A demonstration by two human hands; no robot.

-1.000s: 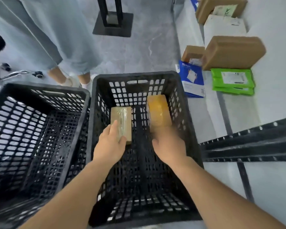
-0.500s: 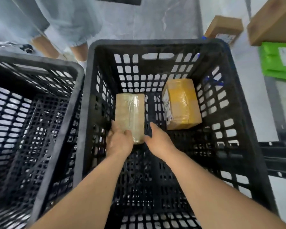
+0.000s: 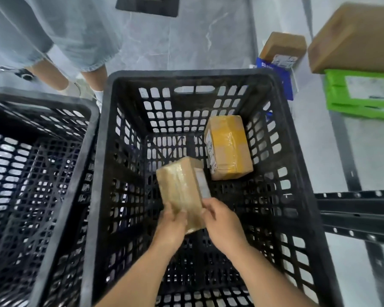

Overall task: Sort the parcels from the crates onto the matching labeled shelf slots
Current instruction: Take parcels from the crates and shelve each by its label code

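Inside the black crate (image 3: 102,151), a small tan parcel (image 3: 180,185) wrapped in clear tape is raised and tilted, a white label showing on its right side. My left hand (image 3: 172,224) grips its near left corner. My right hand (image 3: 223,222) holds its near right edge, fingers curled round it. A second parcel (image 3: 228,147), brown with yellow tape and a label on its left side, lies on the crate floor at the back right.
A second black crate (image 3: 38,173) stands to the left with nothing seen in it. A person's legs (image 3: 53,74) stand behind the crates. On the white shelf to the right lie brown boxes (image 3: 353,38), green mailers (image 3: 361,94) and a blue mailer (image 3: 282,80). A black shelf rail (image 3: 355,213) juts in at right.
My right hand left the yellow-taped parcel and joined my left on the tan one. Both hands have lifted it off the crate floor and tilted it.
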